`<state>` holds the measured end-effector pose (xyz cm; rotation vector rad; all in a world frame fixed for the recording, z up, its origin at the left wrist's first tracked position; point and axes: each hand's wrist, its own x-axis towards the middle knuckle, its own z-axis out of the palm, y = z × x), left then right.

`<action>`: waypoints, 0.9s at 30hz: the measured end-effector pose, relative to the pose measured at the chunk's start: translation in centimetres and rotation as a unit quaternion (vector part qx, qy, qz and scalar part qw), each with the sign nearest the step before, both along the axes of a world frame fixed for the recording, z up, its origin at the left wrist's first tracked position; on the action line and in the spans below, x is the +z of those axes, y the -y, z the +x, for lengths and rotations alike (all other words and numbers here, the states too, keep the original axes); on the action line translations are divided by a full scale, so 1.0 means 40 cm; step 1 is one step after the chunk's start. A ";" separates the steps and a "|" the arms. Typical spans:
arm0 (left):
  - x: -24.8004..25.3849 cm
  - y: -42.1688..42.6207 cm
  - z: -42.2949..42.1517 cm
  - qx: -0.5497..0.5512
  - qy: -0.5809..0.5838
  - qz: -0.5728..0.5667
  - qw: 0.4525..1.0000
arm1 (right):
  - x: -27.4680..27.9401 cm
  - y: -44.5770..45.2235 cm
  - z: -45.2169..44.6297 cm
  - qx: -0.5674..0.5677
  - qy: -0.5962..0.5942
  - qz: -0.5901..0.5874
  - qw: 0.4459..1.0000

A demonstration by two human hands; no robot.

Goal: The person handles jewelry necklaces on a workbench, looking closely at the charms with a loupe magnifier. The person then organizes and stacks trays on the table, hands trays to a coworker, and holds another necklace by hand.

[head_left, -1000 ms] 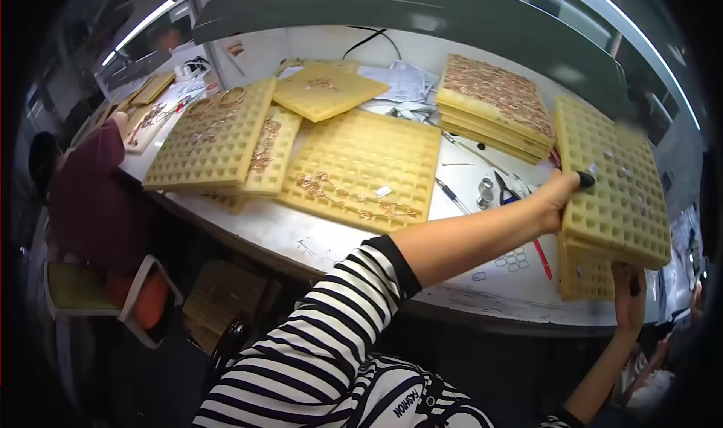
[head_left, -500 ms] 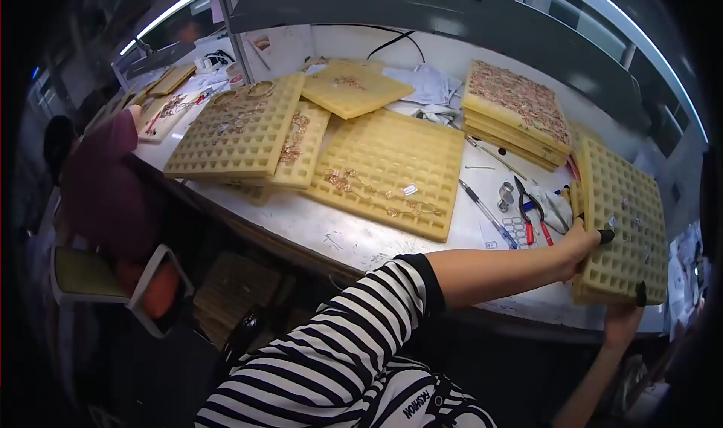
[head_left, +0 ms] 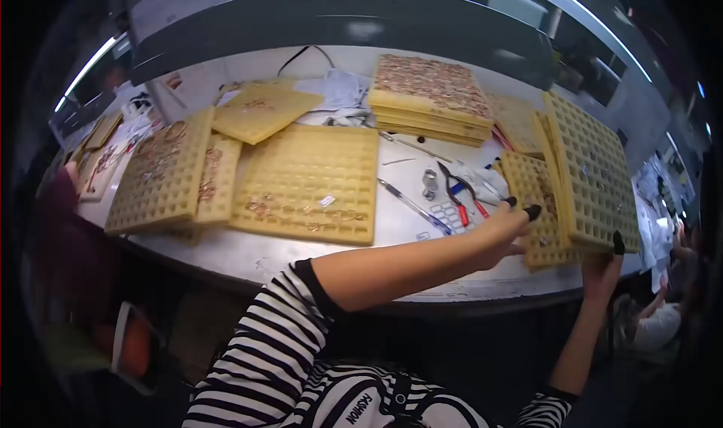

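Observation:
My right hand (head_left: 602,274), a black cover on one fingertip, grips the bottom edge of a tilted yellow tray (head_left: 600,187) with rows of square pockets and a few small shiny pieces. At least one more tray stands close behind it. My left hand (head_left: 506,230), with black covers on two fingertips, is at the left side of a lower pocketed tray (head_left: 538,239). Its fingers are apart; whether they touch that tray I cannot tell. Small pieces of jewellery lie on the lower tray, which the tilted one partly hides.
A wide tray (head_left: 301,157) with jewellery and a white tag lies mid-bench. Stacked trays (head_left: 433,129) stand behind, others lean at left (head_left: 162,179). Red-handled pliers (head_left: 458,194), a pen (head_left: 414,207) and a small metal cylinder (head_left: 429,184) lie between. People are at both sides.
My left hand has come off the tilted tray and moved to the lower one. The tilted tray has swung right, uncovering the tray beneath. The head view has turned right.

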<state>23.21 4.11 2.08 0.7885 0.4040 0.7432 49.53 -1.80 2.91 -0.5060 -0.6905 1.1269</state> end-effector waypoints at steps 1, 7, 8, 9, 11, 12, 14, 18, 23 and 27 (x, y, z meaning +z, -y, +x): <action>0.027 0.009 -0.011 0.037 -0.031 -0.060 0.997 | 0.018 0.005 -0.003 0.001 -0.013 0.012 1.000; -0.058 -0.094 0.039 0.104 -0.058 -0.116 0.986 | 0.076 0.049 0.073 -0.041 0.005 0.065 0.997; -0.072 -0.112 0.061 0.097 -0.061 -0.116 0.987 | 0.080 0.055 0.094 -0.050 0.013 0.067 0.996; -0.075 -0.126 0.078 0.094 -0.060 -0.120 0.986 | 0.082 0.062 0.114 -0.058 0.022 0.069 0.996; -0.083 -0.140 0.116 0.088 -0.058 -0.123 0.987 | 0.087 0.073 0.145 -0.070 0.029 0.079 0.994; -0.056 -0.125 0.124 0.070 -0.029 -0.140 0.987 | 0.088 0.079 0.157 -0.076 0.037 0.089 0.992; -0.027 -0.109 0.141 0.050 -0.001 -0.158 0.986 | 0.089 0.095 0.175 -0.078 0.043 0.093 0.992; 0.012 -0.090 0.148 0.064 -0.008 -0.165 0.984 | 0.107 0.123 0.173 -0.103 0.052 0.079 0.990; 0.041 -0.098 0.169 0.093 0.023 -0.180 0.979 | 0.115 0.134 0.170 -0.100 0.043 0.079 0.991; 0.050 -0.119 0.211 0.093 0.083 -0.351 0.928 | 0.123 0.140 0.157 -0.100 0.038 0.075 0.991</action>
